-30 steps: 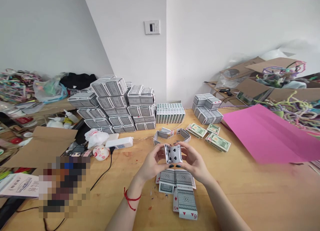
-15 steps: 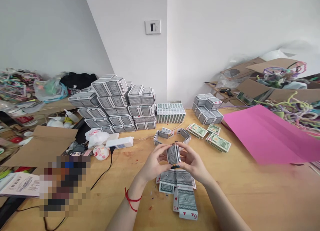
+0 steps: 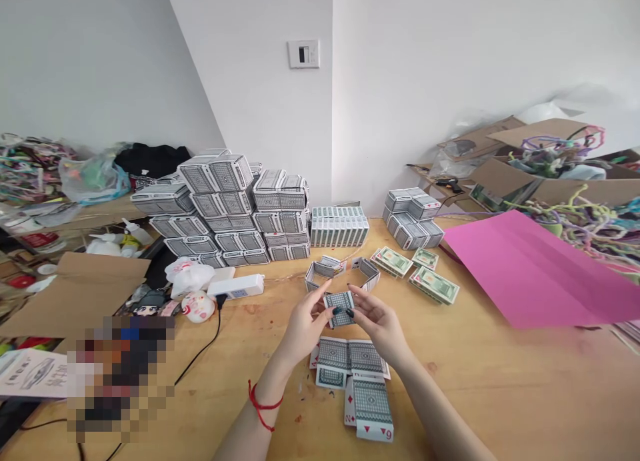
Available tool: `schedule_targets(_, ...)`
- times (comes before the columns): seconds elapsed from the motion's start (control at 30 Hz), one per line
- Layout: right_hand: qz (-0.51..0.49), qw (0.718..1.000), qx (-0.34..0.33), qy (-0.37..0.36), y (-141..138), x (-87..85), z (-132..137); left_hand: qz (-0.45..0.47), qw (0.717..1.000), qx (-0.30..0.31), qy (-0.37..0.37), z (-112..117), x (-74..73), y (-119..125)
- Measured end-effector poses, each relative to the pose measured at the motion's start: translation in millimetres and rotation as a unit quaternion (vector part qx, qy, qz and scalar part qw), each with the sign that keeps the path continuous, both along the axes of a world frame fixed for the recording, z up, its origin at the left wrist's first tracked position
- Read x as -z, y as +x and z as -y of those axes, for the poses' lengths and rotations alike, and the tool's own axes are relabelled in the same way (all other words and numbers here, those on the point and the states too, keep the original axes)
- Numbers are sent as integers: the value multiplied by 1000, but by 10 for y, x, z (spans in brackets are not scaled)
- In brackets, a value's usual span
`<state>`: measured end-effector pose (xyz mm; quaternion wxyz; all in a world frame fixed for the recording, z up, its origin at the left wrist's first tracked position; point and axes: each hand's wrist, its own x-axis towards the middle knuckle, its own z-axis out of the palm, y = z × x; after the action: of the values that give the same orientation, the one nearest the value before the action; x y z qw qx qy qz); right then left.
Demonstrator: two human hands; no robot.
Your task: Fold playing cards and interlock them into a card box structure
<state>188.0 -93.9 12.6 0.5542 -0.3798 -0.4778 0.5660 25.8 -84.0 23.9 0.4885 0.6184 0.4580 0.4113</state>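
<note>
The counter (image 3: 500,388) carries work at several stages. The large stack of card blocks (image 3: 217,211), left of centre in the frame, appears complete, as does the smaller stack (image 3: 414,218) at centre right; the row of upright greenish units (image 3: 340,228) between them also looks assembled. The ring of joined folded cards (image 3: 371,274), near mid-frame just beyond the hands, has hollow middle space and is judged unfinished. The bundles of green printed paper (image 3: 435,286) lie to its right, apart from it. The loose cards (image 3: 373,404) at lower centre lie mostly flat, patterned backs up, and are judged unworked stock. One folded card piece (image 3: 342,300) is in hand at mid-frame, its patterned face toward the viewer; whether its folds are complete cannot be determined. As to pose, both forearms enter from the lower edge and converge. The left hand (image 3: 306,321) grips the piece's left side, thumb across the face, fingers behind; the right hand (image 3: 380,321) grips the right side likewise, both thumb tips close together. A red cord (image 3: 263,406) encircles the left wrist.
</note>
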Motion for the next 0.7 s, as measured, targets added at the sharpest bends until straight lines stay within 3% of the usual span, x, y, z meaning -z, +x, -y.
schedule_targets(0.1,4,1000,-13,-2,-2,-7,-5,25,998,-30,-58,-54,39,-17)
schedule_targets(0.2,29,999,8,-16,48,-17,-22,-3,995,-94,-34,-236,-30,-185)
schedule_targets(0.27,48,998,38,-23,106,-31,-41,-98,982,-160,22,-450,-124,-380)
schedule_targets(0.33,62,995,69,-20,162,-48,-61,-311,924,-215,60,-706,-207,-586)
schedule_targets(0.37,67,994,82,-16,183,-54,-71,-352,907,-226,54,-832,-230,-672)
schedule_targets(0.5,84,990,117,-5,215,-51,-100,-439,867,-234,30,-1172,-165,-794)
schedule_targets(0.6,92,987,134,-2,219,-33,-115,-479,849,-224,27,-1209,-61,-717)
schedule_targets(0.7,100,984,148,3,242,-24,-130,-497,840,-213,46,-1149,-66,-596)
